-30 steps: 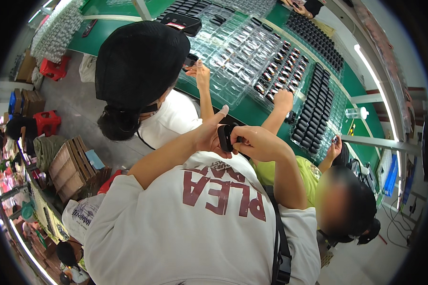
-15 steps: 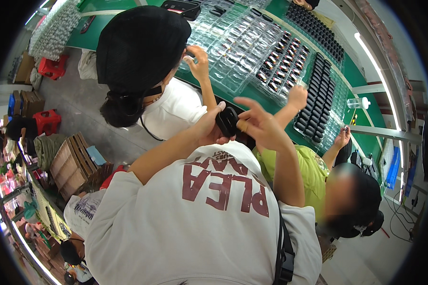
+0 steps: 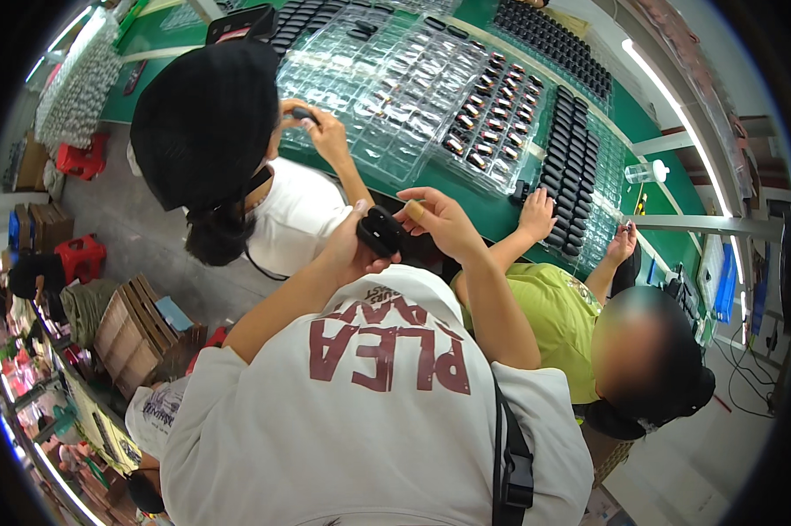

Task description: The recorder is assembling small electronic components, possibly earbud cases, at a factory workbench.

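Small case (image 3: pixel 380 231) between left hand (image 3: pixel 347 250) and right hand (image 3: pixel 439 223), trays (image 3: pixel 413 88) on table (image 3: pixel 650 114) beyond
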The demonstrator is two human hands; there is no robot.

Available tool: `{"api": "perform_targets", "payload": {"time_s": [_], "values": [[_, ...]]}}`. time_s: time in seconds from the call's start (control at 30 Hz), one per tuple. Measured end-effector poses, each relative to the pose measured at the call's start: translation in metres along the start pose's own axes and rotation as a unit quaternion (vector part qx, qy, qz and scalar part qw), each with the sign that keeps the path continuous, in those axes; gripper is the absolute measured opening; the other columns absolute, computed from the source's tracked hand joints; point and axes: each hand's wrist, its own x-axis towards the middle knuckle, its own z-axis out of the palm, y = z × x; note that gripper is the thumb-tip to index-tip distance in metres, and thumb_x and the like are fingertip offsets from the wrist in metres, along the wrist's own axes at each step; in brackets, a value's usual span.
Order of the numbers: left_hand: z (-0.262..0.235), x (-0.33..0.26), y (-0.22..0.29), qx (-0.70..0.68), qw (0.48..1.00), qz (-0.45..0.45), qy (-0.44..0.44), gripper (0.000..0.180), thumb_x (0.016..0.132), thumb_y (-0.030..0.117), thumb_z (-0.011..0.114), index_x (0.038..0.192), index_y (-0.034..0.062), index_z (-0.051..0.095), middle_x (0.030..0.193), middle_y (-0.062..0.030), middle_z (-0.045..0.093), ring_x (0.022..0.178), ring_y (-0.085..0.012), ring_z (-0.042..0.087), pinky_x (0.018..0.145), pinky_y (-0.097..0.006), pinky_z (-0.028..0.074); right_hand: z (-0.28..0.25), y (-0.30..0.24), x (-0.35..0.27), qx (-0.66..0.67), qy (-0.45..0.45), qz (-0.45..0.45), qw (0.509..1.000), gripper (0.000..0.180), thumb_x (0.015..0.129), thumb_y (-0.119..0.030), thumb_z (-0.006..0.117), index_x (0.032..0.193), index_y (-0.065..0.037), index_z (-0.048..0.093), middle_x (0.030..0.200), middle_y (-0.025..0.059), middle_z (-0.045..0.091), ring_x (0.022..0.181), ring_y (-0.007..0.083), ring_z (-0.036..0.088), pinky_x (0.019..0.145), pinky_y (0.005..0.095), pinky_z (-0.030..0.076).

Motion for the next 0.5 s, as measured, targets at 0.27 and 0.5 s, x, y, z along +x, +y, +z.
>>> {"api": "perform_targets", "payload": {"time_s": [0.27,0.5], "values": [[0.007,0.002,0.013,-0.025,0.996,-0.002,0.081,0.065,0.094,0.058,0.022,0.110,0.0037,0.053,0.074,-0.0191,0.060,0.054,-0.0219,0.055,0.043,-0.025,0.040,-0.156,0.088,0.081,-0.426,0.332,0.045,0.841,0.029,0.075,-0.027,0.068,0.093,-0.004,0.066,0.085,0.0126,0.068,0.080,0.0272,0.065,0.073,0.0366,0.050],[0.015,0.007,0.020,-0.043,0.994,0.045,0.092,0.064,0.095,0.057,0.023,0.116,0.0036,0.052,0.074,-0.0205,0.059,0.060,-0.0246,0.057,0.044,-0.025,0.040,-0.203,0.105,0.129,-0.572,0.329,0.100,0.744,0.026,0.076,-0.028,0.068,0.092,-0.007,0.067,0.104,0.0153,0.062,0.097,0.0322,0.059,0.083,0.0427,0.048]]}}
